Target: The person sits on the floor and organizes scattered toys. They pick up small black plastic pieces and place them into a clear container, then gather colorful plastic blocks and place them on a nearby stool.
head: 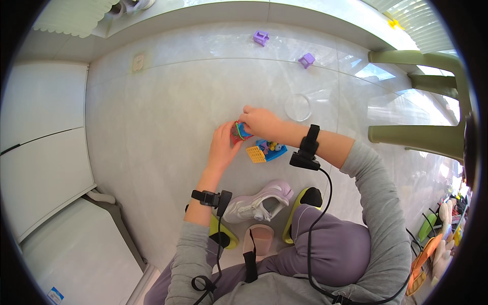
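My left hand (223, 145) holds a small red toy basket (235, 138) by its side. A thin green band (239, 130), perhaps a handle, crosses the top of the basket. Over it, my right hand (261, 121) grips a small blue piece (244, 129), mostly covered by the fingers. Whether the blue piece is inside the basket or above it, I cannot tell. Just below my hands sits a blue toy container (275, 153) holding several small coloured toys. A yellow lattice panel (256, 154) stands at its left side.
Two tiny purple toy stools, one tipped over (261, 38) and one farther right (306, 60), are on the tiled floor. A clear round lid (298, 107) lies closer. Before my knees are a sneaker (257, 202) and a pink slipper (260, 239). An olive plastic chair (415, 141) is right, white cabinets (49, 152) left.
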{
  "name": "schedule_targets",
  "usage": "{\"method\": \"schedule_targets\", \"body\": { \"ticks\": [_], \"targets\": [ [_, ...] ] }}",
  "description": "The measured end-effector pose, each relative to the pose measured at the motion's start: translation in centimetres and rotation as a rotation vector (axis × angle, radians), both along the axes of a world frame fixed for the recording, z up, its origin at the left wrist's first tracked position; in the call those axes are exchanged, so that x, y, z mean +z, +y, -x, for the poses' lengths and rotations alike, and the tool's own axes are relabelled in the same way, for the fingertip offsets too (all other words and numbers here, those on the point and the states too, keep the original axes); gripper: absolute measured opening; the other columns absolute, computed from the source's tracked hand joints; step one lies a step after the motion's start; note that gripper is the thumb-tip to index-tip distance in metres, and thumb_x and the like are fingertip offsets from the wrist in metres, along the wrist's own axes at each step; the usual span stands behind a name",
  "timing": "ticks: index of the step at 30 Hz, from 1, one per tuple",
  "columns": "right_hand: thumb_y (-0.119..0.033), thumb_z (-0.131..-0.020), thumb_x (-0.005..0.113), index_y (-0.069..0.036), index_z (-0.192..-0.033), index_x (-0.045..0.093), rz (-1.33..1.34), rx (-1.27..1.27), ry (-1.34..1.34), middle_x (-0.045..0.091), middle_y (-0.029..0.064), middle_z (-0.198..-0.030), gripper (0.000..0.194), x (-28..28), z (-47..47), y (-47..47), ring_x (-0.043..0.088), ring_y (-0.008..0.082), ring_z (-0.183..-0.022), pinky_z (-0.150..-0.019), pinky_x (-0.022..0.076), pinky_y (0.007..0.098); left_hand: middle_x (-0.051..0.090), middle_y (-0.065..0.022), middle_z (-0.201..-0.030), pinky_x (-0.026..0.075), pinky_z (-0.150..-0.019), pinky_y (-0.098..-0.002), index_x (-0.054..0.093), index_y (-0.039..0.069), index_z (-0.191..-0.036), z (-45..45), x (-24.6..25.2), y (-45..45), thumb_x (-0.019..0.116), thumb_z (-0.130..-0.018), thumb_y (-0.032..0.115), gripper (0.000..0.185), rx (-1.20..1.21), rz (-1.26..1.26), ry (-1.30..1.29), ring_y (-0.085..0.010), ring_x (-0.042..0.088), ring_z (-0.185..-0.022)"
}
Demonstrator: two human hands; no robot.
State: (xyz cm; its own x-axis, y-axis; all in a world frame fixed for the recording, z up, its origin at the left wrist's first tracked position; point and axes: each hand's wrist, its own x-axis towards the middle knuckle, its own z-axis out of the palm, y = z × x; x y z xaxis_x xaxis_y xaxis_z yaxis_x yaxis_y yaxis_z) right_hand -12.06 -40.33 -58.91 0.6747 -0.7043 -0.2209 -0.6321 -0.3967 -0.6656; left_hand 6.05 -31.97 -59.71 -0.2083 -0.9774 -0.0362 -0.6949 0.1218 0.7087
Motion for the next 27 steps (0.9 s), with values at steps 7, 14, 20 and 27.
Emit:
{"method": "schedule_targets", "body": {
  "ticks": [7,14,20,27],
  "targets": [
    [-0.013,-0.082,0.064,-0.009,-0.105,0.058,-0.054,0.002,-0.195,0.051,0.013,-0.117,0.023,0.3,1.3,0.5,0.062,0.0331,-0.083,-0.073,0.0523,0.0427,0.05,-0.0164,-0.131,0.043,-0.1,-0.0425,0.044,0.005,-0.134,-0.2,0.1,-1.1,0.073,-0.076,0.007,0.065,-0.023,-0.115,0.068,-0.0359,0.048,-0.121],
    [-0.019,-0.081,0.068,-0.013,-0.118,0.058,0.726,-0.54,0.116,0.048,0.0115,-0.131,0.038,-0.3,12.5,-8.8,0.061,0.0312,-0.097,-0.08,0.0522,0.0415,0.038,-0.0147,-0.145,0.039,-0.107,-0.041,0.041,0.007,-0.138,-1.2,2.0,-2.5,0.065,-0.081,0.004,0.063,-0.078,-0.163,0.022,-0.0336,0.039,-0.133],
    [-0.017,-0.083,0.066,-0.01,-0.117,0.057,0.452,-0.49,0.043,0.059,0.0102,-0.107,0.036,-1.2,13.5,-13.9,0.059,0.0315,-0.099,-0.081,0.0508,0.0417,0.037,-0.0158,-0.145,0.036,-0.108,-0.0405,0.039,0.006,-0.14,-1.5,2.9,-5.6,0.063,-0.084,0.008,0.062,0.028,-0.148,0.042,-0.0317,0.038,-0.134],
    [-0.02,-0.084,0.066,-0.009,-0.114,0.054,0.524,-0.414,0.129,0.058,0.0153,-0.105,0.034,-1.6,4.1,-20.7,0.061,0.0341,-0.091,-0.077,0.0516,0.0413,0.043,-0.0172,-0.14,0.041,-0.102,-0.0412,0.037,0.001,-0.142,-0.5,2.3,-5.4,0.064,-0.086,0.009,0.063,0.142,-0.087,0.128,-0.0302,0.047,-0.126]
  ]
}}
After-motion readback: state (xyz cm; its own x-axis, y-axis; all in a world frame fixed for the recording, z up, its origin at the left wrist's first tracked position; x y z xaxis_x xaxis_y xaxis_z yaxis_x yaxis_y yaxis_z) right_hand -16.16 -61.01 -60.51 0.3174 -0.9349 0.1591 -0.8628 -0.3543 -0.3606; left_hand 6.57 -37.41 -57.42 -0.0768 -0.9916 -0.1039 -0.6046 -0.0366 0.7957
